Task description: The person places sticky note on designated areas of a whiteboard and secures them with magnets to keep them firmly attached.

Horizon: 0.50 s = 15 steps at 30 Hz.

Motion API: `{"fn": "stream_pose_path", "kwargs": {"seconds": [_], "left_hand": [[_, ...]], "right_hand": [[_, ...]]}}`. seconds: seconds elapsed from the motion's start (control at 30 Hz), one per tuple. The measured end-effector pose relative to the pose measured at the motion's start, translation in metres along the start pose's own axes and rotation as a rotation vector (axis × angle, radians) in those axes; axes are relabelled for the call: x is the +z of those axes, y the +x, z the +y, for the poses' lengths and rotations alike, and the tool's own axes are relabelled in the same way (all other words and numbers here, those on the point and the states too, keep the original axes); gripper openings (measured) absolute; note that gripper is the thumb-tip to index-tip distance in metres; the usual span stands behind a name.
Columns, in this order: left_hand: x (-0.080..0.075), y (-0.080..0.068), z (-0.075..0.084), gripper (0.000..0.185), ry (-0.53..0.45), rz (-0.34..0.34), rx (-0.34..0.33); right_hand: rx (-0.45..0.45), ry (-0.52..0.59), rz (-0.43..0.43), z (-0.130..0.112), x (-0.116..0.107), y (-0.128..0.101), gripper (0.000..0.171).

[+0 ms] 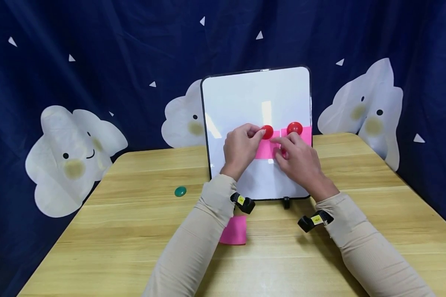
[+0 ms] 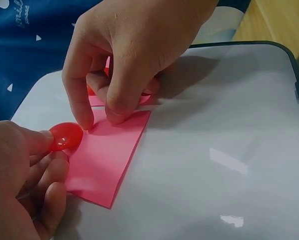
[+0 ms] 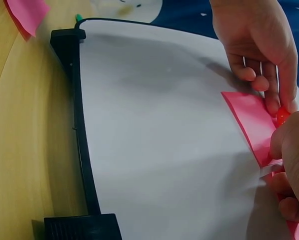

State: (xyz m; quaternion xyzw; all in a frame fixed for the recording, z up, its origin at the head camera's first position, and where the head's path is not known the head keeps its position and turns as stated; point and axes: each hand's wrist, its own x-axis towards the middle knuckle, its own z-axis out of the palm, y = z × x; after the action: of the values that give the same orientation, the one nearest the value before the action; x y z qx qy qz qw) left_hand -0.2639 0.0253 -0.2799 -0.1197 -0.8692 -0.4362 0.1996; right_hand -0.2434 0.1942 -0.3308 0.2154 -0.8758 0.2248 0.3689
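Observation:
A white board (image 1: 238, 99) with a dark frame stands upright on the table. My left hand (image 1: 242, 147) pinches a round red magnet (image 2: 67, 136) between thumb and finger at the upper edge of a pink sticky note (image 2: 102, 165) on the board. My right hand (image 1: 299, 160) rests thumb and index fingertips on that note's right side; its other fingers are bent. A second pink note (image 1: 306, 135) lies to the right, partly behind the right hand, with another red magnet (image 1: 295, 128) at its top. A reddish patch under the right hand is too covered to tell.
A green magnet (image 1: 180, 191) lies on the wooden table (image 1: 134, 231), left of the board. Another pink sticky note or pad (image 1: 235, 231) lies in front, partly behind the left sleeve. Black feet (image 3: 82, 227) hold the board's lower edge. A dark blue curtain (image 1: 134, 53) hangs behind.

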Motion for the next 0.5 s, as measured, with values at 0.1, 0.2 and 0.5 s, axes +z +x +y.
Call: {"fn": "stream_pose_path", "kwargs": {"seconds": [0.1, 0.2, 0.5], "left_hand": [[0.0001, 0.0003, -0.0002, 0.022, 0.002, 0.005, 0.009], [-0.0001, 0.0005, 0.0002, 0.022, 0.009, 0.006, 0.015], [0.0006, 0.0007, 0.0004, 0.022, 0.043, 0.025, 0.024]], "right_hand": [[-0.004, 0.001, 0.003, 0.0002, -0.0003, 0.0003, 0.034], [-0.007, -0.001, 0.006, 0.0001, -0.0008, 0.0006, 0.033], [0.002, -0.004, 0.0, -0.0007, -0.0013, 0.0009, 0.034]]}}
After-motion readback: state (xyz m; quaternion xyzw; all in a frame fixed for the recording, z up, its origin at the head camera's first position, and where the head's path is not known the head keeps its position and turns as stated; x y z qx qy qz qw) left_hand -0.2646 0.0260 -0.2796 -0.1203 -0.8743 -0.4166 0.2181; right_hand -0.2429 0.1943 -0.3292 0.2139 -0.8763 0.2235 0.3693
